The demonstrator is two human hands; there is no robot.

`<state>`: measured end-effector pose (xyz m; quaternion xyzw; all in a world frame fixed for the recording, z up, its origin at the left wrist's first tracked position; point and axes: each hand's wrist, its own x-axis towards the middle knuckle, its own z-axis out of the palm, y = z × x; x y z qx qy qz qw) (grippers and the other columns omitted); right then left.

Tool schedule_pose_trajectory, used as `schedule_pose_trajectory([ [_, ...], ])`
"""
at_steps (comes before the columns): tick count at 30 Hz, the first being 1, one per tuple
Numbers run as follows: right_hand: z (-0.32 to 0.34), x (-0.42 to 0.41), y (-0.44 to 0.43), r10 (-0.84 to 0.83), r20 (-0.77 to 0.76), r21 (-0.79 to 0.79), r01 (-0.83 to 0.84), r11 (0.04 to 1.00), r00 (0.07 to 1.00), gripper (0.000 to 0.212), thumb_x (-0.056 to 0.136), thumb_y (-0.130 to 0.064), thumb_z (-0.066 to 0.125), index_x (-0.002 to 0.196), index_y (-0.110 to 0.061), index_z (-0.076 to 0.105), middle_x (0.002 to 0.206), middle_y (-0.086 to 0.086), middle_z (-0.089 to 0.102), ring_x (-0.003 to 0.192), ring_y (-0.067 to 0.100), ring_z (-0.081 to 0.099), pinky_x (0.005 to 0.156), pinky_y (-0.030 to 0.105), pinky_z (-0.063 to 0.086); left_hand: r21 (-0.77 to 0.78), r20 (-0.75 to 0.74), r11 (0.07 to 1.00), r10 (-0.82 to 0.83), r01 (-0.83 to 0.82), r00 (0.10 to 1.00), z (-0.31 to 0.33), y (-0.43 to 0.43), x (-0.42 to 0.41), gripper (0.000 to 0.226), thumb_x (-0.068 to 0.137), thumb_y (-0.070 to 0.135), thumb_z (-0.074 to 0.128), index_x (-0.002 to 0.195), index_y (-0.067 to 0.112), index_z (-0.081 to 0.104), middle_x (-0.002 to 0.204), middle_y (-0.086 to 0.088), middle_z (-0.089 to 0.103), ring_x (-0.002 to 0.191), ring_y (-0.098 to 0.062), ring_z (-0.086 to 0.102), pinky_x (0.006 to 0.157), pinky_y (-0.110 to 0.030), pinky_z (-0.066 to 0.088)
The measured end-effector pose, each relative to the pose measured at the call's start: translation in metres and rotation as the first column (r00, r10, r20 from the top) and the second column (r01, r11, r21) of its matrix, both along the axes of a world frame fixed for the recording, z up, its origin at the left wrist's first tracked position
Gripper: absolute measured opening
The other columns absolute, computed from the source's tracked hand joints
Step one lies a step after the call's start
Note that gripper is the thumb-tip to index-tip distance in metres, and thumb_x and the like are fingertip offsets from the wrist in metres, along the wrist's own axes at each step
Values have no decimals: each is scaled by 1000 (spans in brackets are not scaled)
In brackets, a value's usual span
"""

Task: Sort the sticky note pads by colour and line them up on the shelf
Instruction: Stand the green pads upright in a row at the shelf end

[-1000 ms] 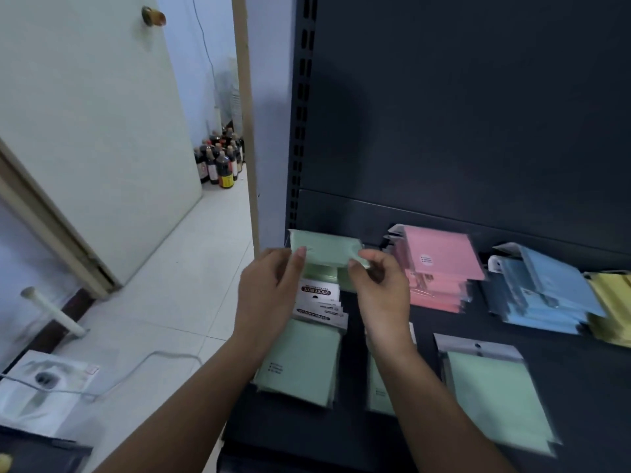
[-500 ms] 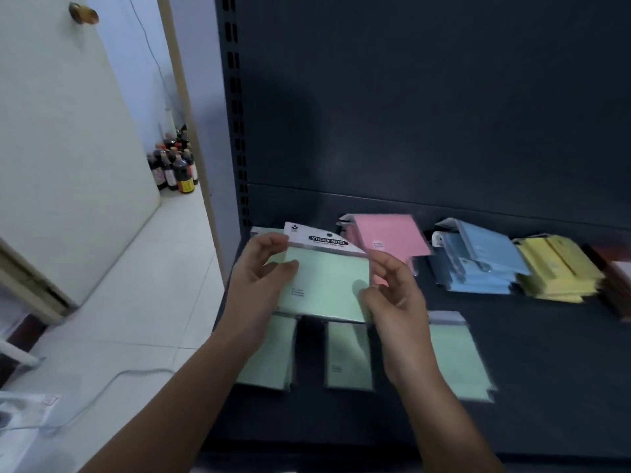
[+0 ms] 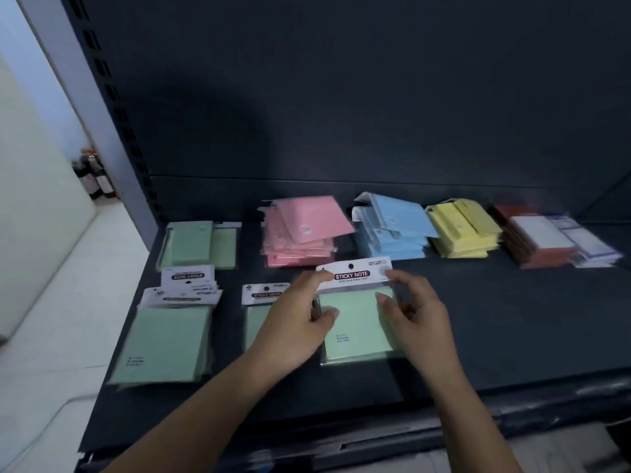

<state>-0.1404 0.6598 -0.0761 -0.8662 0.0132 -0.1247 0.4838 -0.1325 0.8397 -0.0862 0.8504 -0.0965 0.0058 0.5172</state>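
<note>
Holding: the left hand [image 3: 297,322] and right hand [image 3: 420,319] each pinch the same green pad [image 3: 358,322] in its clear sleeve, one at either side edge, apart with the pad between them
Fingers: each thumb lies on the pad's green face, and each forefinger touches a top corner of the white header card [image 3: 353,275] printed STICKY NOTE
Green pad: low over the dark shelf [image 3: 512,319], just in front of the pink pile [image 3: 304,233]; I cannot tell whether it rests on the shelf
Pink pile: loosely stacked at the back of the shelf, top pad skewed
Other colours: right of the pink pile come the blue pile [image 3: 392,230], then the yellow pile [image 3: 464,230], then a blurred brown pile [image 3: 532,240]
Other green: left of the pink pile sits a back green pile [image 3: 198,244]; in front and left of the pink pile lie a single pad [image 3: 256,319], partly under the left hand, and further left a front green pile [image 3: 167,339]
Beyond: bottles [image 3: 95,179] on the floor, far left of the pink pile
</note>
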Motion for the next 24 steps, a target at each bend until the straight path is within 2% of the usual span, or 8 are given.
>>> schedule_pose_trajectory([
  [3,-7,-1,-3,-22,5,-177,23,984,1000,33,85,-7,64,115,-20,60,108,-2,57,86,14,54,78,25,43,125,9,992,-27,26,1000,-2,-7,-2,45,88,20,61,131,23,46,119,12,48,74,1,45,73,-11,32],
  [7,-12,-1,-2,-73,-47,-301,56,952,996,30,86,-11,62,115,-14,60,114,0,53,105,15,42,98,34,37,137,-16,990,-12,14,1000,-3,-10,-2,43,88,20,61,129,19,47,129,10,40,83,-6,44,84,-16,35],
  [12,0,1,14,-34,84,-296,57,953,996,29,80,3,60,104,-12,63,107,-5,53,105,13,43,96,28,36,70,91,992,95,-101,991,2,-1,1,31,83,13,65,113,17,57,117,13,46,67,4,47,68,-4,34],
  [15,10,8,43,85,165,-216,-48,975,983,27,80,7,58,97,-13,66,98,-2,62,97,9,50,85,6,36,24,124,963,265,-270,956,13,26,8,21,82,8,64,99,19,62,91,15,56,78,-2,50,73,-7,38],
  [17,15,16,70,231,116,-101,-220,970,966,29,82,7,55,97,-14,68,92,-3,66,88,3,58,75,0,38,0,142,916,398,-402,906,19,53,12,22,81,5,63,93,23,62,85,20,56,86,-8,52,77,-12,41],
  [19,18,26,102,393,-8,43,-392,919,920,29,87,3,53,105,-15,66,94,-2,69,86,-2,62,77,7,44,31,140,841,531,-540,836,22,81,13,24,81,7,62,99,23,62,92,24,53,101,-13,49,87,-21,40],
  [21,16,38,133,497,-137,141,-479,866,857,32,91,0,50,119,-11,59,110,2,67,95,1,60,82,8,45,157,81,771,613,-617,786,23,108,16,33,83,13,60,115,19,58,111,9,58,116,-23,43,97,-35,36],
  [24,14,56,171,525,-268,189,-490,851,808,43,92,-3,49,135,-8,45,122,-4,54,115,6,50,91,7,36,276,-129,791,593,-546,795,21,136,21,44,87,20,54,130,19,47,123,-11,55,118,-31,45,100,-42,38],
])
